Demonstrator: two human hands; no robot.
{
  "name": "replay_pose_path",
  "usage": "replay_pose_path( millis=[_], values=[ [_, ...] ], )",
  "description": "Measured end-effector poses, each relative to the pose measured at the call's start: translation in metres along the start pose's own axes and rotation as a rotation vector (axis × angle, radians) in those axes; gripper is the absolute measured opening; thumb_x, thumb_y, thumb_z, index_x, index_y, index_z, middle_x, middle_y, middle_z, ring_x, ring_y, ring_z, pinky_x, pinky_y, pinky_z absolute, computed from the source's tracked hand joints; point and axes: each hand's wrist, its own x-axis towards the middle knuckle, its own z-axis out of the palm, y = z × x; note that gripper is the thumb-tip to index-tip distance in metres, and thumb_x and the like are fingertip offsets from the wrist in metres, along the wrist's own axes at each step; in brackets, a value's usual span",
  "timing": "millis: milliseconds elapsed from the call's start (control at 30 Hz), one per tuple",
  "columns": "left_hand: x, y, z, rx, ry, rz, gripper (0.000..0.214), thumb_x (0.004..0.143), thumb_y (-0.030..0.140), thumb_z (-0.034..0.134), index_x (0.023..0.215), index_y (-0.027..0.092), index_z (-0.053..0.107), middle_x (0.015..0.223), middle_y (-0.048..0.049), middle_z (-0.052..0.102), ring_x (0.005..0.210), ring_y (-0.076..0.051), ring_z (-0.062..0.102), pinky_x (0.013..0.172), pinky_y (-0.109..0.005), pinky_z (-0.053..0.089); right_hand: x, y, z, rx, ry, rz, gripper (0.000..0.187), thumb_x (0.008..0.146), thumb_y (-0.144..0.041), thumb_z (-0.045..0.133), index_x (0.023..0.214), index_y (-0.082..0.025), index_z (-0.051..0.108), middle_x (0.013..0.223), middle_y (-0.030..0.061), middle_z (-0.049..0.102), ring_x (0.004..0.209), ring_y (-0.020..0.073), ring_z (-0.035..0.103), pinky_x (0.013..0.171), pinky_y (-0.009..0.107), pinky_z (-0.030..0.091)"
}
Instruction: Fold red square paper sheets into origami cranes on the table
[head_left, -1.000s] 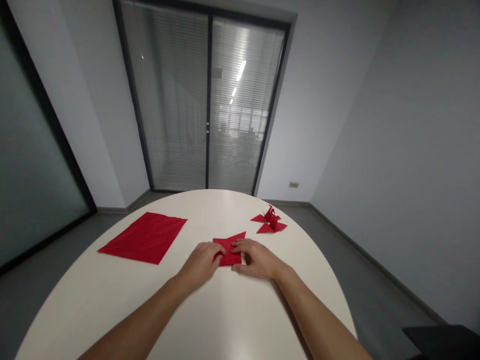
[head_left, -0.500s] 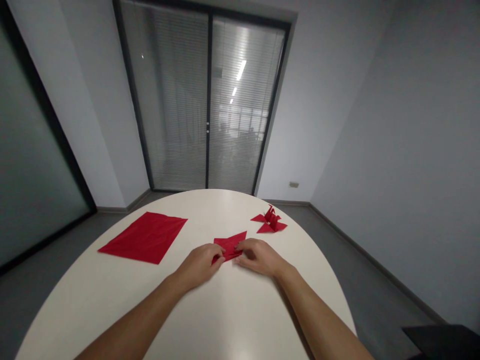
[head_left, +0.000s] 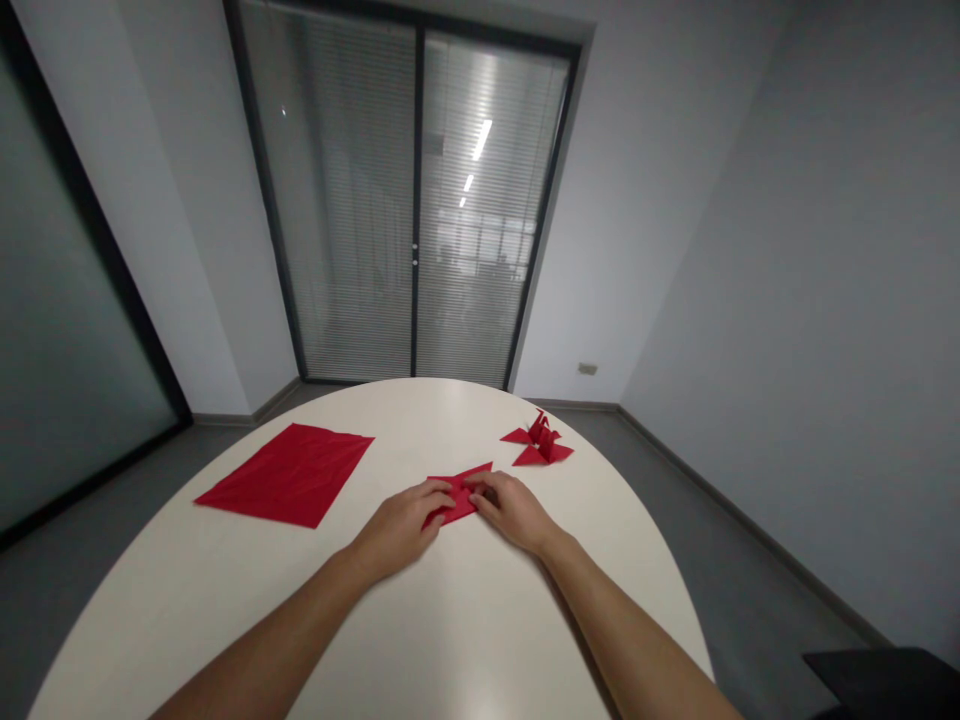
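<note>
A red sheet [head_left: 285, 475] lies spread out near the left edge of the table [head_left: 450, 640], not yet folded into shape. The left hand [head_left: 401, 525] rests bent fingers on the near-left side of the folded paper [head_left: 460, 505], which lies inward from the far edge, its folding partly done and a finished form still lacking. The right hand [head_left: 521, 515] curls thumb and forefinger close together at its right side; whether either hand pinches it, I cannot tell. By the far-right edge, winged paper work [head_left: 534, 457] looks complete.
</note>
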Motion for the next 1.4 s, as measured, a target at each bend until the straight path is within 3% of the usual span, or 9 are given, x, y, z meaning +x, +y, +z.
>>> replay_pose_path(
  millis=[133,333,567,733,867,1033,1200,1300,1400],
  values=[
    [-0.002,-0.002,0.000,0.073,-0.016,0.027,0.034,0.094,0.016,0.051,0.120,0.027,0.070,0.136,-0.0025,0.063,0.119,-0.021,0.061,0.106,-0.036,0.048,0.000,-0.001,0.000,0.001,0.000,0.010,0.031,0.091,-0.022,0.061,0.121,-0.021,0.067,0.097,0.0074,0.073,0.087,0.0225,0.064,0.078,0.033,0.049],
    [-0.002,0.006,-0.004,0.116,-0.056,0.071,0.031,0.095,0.021,0.054,0.120,0.028,0.071,0.131,-0.0042,0.067,0.121,-0.023,0.060,0.107,-0.041,0.047,-0.003,0.006,-0.002,-0.042,0.041,-0.015,0.044,0.086,-0.024,0.067,0.128,-0.016,0.062,0.116,0.0134,0.069,0.099,0.0255,0.063,0.088,0.038,0.050],
    [-0.003,0.019,-0.010,0.022,-0.086,0.126,0.029,0.095,0.027,0.056,0.122,0.024,0.069,0.127,-0.0056,0.069,0.118,-0.023,0.061,0.106,-0.041,0.047,-0.002,0.012,-0.001,-0.054,0.008,-0.043,0.029,0.093,-0.020,0.056,0.119,-0.017,0.068,0.116,0.0117,0.071,0.106,0.0256,0.063,0.095,0.040,0.048],
    [-0.006,0.013,-0.011,-0.049,-0.085,0.091,0.036,0.091,0.027,0.061,0.127,0.024,0.063,0.134,-0.0071,0.064,0.122,-0.024,0.058,0.107,-0.040,0.046,-0.004,0.006,-0.006,-0.049,-0.033,-0.115,0.031,0.084,-0.014,0.060,0.114,-0.019,0.067,0.099,0.0063,0.070,0.089,0.0216,0.062,0.084,0.034,0.049],
    [-0.007,0.010,-0.011,-0.072,-0.112,0.058,0.038,0.088,0.029,0.067,0.125,0.023,0.062,0.124,-0.0073,0.068,0.114,-0.025,0.060,0.100,-0.040,0.049,-0.006,0.006,-0.009,-0.010,-0.057,-0.095,0.031,0.076,-0.008,0.059,0.104,-0.020,0.065,0.102,0.0054,0.069,0.083,0.0189,0.061,0.078,0.031,0.049],
    [-0.006,0.010,-0.010,-0.058,-0.128,0.107,0.026,0.087,0.031,0.069,0.112,0.023,0.068,0.122,-0.0072,0.068,0.117,-0.025,0.058,0.102,-0.039,0.047,-0.006,0.012,-0.011,0.029,-0.091,-0.117,0.028,0.069,-0.003,0.056,0.089,-0.020,0.067,0.117,0.0084,0.069,0.106,0.0235,0.062,0.084,0.032,0.050],
    [-0.006,0.009,-0.011,-0.040,-0.145,0.126,0.022,0.087,0.031,0.070,0.107,0.023,0.071,0.120,-0.0064,0.069,0.117,-0.024,0.059,0.104,-0.039,0.046,-0.007,0.017,-0.012,0.039,-0.110,-0.145,0.028,0.067,-0.004,0.061,0.088,-0.021,0.070,0.126,0.0086,0.068,0.120,0.0268,0.058,0.095,0.037,0.048],
    [-0.005,0.009,-0.011,-0.041,-0.136,0.134,0.025,0.086,0.031,0.070,0.110,0.023,0.071,0.121,-0.0068,0.069,0.118,-0.024,0.059,0.104,-0.039,0.046,-0.007,0.016,-0.012,0.031,-0.117,-0.135,0.026,0.069,-0.008,0.065,0.090,-0.021,0.072,0.123,0.0086,0.069,0.115,0.0267,0.061,0.091,0.036,0.050],
    [-0.005,0.010,-0.011,-0.050,-0.131,0.136,0.026,0.087,0.031,0.069,0.112,0.023,0.070,0.120,-0.0070,0.069,0.117,-0.025,0.059,0.104,-0.040,0.046,-0.006,0.012,-0.010,0.015,-0.074,-0.101,0.024,0.080,-0.018,0.065,0.102,-0.020,0.072,0.113,0.0091,0.072,0.099,0.0239,0.065,0.085,0.035,0.051]
  ],
)
